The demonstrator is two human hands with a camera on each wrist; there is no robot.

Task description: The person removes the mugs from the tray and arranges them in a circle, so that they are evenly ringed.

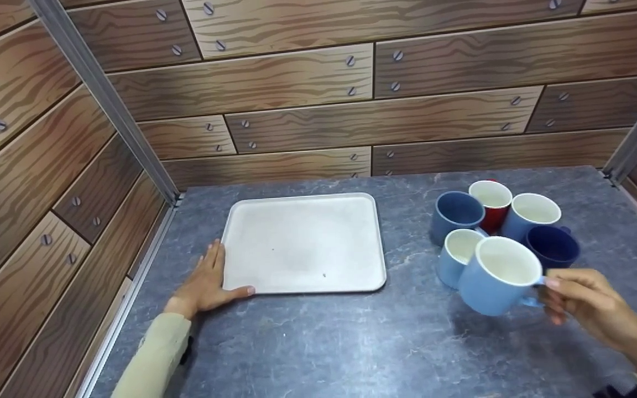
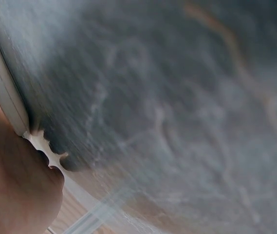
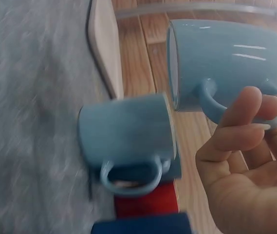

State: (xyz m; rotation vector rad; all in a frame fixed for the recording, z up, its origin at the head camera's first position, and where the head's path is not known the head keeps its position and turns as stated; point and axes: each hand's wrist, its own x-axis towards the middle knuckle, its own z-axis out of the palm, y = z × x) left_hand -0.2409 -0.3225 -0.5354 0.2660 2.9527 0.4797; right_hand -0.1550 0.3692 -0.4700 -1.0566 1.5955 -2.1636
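My right hand (image 1: 595,304) pinches the handle of a light blue mug (image 1: 490,287) with a white inside. That mug is held above the table, upright and slightly tilted; the right wrist view shows fingers (image 3: 243,109) at its handle. Just behind it stands a smaller light blue mug (image 1: 451,271). My left hand (image 1: 205,284) rests against the near left corner of a white tray (image 1: 302,243), fingers straight along its side and thumb on the front edge. Nothing lies on the tray but small specks. In the left wrist view only part of the hand (image 2: 16,185) shows.
Grouped at the right are a grey-blue mug (image 1: 440,224), a red mug (image 1: 496,218), a blue mug with a white inside (image 1: 517,224) and a dark blue mug (image 1: 553,246). Wood-patterned walls (image 1: 296,130) border the grey marbled table (image 1: 340,342) at the back and sides.
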